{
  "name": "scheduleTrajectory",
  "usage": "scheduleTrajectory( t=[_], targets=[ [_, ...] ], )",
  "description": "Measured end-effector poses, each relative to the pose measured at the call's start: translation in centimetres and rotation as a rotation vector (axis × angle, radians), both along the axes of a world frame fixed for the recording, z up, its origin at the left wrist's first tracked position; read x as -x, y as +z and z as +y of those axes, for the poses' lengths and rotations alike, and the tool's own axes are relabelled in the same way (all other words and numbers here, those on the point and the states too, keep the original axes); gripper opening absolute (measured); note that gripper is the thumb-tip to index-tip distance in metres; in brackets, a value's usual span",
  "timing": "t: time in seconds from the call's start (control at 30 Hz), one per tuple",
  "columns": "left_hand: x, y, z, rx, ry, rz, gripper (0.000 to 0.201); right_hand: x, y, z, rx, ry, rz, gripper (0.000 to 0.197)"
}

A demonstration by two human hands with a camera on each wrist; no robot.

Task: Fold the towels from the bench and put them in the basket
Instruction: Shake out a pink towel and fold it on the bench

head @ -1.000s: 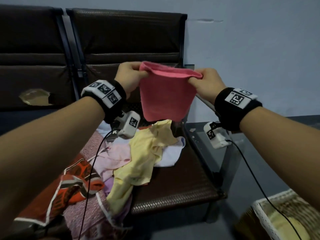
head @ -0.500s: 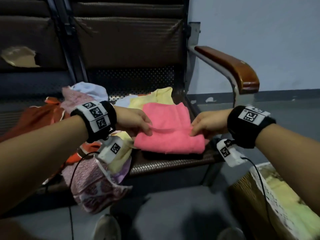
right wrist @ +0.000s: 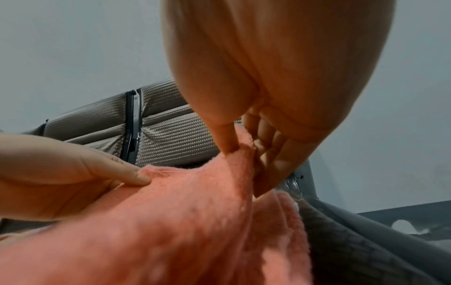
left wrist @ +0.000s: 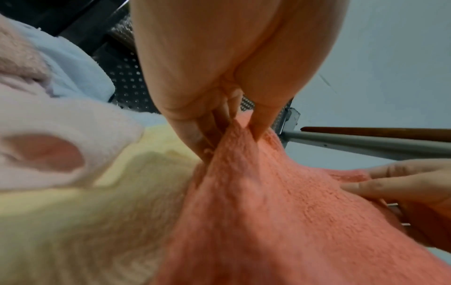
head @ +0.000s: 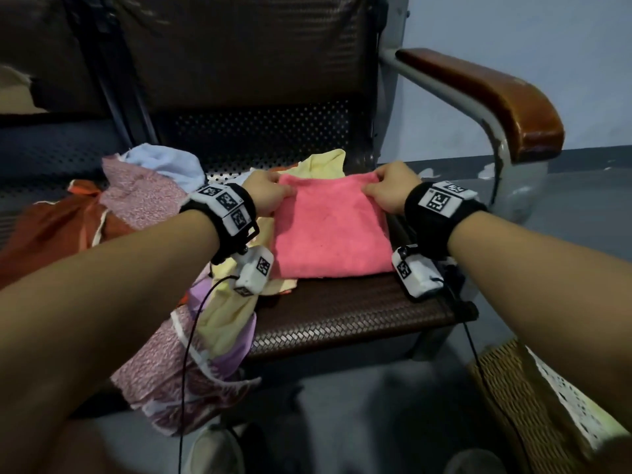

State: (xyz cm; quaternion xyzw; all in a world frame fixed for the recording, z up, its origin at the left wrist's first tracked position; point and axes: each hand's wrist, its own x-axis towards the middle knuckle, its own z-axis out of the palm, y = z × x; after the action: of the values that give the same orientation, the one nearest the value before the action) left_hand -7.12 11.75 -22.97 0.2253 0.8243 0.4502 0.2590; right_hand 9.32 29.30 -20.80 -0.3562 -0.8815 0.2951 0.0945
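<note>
A pink towel lies folded on the brown bench seat, partly over a yellow towel. My left hand pinches its far left corner between thumb and fingers, seen close in the left wrist view on the pink towel. My right hand pinches the far right corner, and the right wrist view shows the thumb and fingers closed on the pink towel. A wicker basket with a white lining stands on the floor at lower right.
A heap of unfolded towels in pink pattern, pale blue, orange and yellow covers the seat's left part and hangs over its front edge. A wooden armrest on a metal frame rises at the right. A shoe shows on the grey floor.
The pink towel went from hanging in the air to lying on the seat. Since half a second ago both hands have carried an edge away from me to the far side.
</note>
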Motion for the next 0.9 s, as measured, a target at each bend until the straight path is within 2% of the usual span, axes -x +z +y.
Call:
scheduleTrajectory(
  t=[0.07, 0.17, 0.23, 0.3, 0.37, 0.4, 0.47, 0.53, 0.6, 0.67, 0.77, 0.8, 0.9],
  targets=[
    [0.4, -0.8, 0.6, 0.026, 0.033, 0.047, 0.009, 0.6, -0.5, 0.1, 0.02, -0.004, -0.022, 0.013],
    [0.5, -1.3, 0.7, 0.036, 0.068, 0.126, 0.023, 0.6, -0.5, 0.1, 0.02, 0.082, -0.07, 0.042],
    [0.0, -0.9, 0.1, 0.007, 0.07, 0.263, 0.023, -0.1, 0.2, -0.4, -0.037, 0.204, -0.064, 0.045],
    [-0.9, -0.3, -1.0, -0.058, -0.082, 0.274, 0.014, -1.2, 1.0, -1.2, -0.077, 0.366, -0.071, 0.03],
    [-2.2, -0.1, -2.7, -0.024, -0.345, 0.181, 0.009, -2.5, 1.5, -2.3, -0.105, 0.501, -0.158, 0.021],
    [-2.8, -0.3, -3.6, 0.046, -0.462, 0.17, 0.018, -3.2, 1.5, -2.8, -0.112, 0.545, -0.22, 0.025],
    [-3.6, -1.0, -5.2, 0.222, -0.589, 0.279, 0.056, -4.4, 1.1, -3.4, -0.151, 0.591, -0.355, 0.053],
    [-4.0, -1.4, -6.3, 0.324, -0.611, 0.435, 0.086, -5.2, 0.6, -3.9, -0.209, 0.625, -0.456, 0.084],
    [-4.2, -1.5, -6.7, 0.359, -0.606, 0.479, 0.095, -5.6, 0.4, -4.3, -0.263, 0.643, -0.506, 0.093],
    [-4.5, -1.2, -6.8, 0.383, -0.598, 0.5, 0.084, -5.7, 0.4, -4.7, -0.322, 0.642, -0.51, 0.08],
    [-4.7, -0.3, -6.6, 0.358, -0.562, 0.565, 0.033, -5.5, 0.5, -4.8, -0.292, 0.597, -0.379, 0.017],
    [-4.6, 0.0, -6.6, 0.319, -0.532, 0.568, 0.02, -5.6, 0.7, -4.5, -0.256, 0.567, -0.331, 0.013],
    [-4.2, 0.3, -6.6, 0.196, -0.445, 0.505, 0.027, -5.9, 1.4, -3.4, -0.163, 0.493, -0.223, 0.018]
  ],
)
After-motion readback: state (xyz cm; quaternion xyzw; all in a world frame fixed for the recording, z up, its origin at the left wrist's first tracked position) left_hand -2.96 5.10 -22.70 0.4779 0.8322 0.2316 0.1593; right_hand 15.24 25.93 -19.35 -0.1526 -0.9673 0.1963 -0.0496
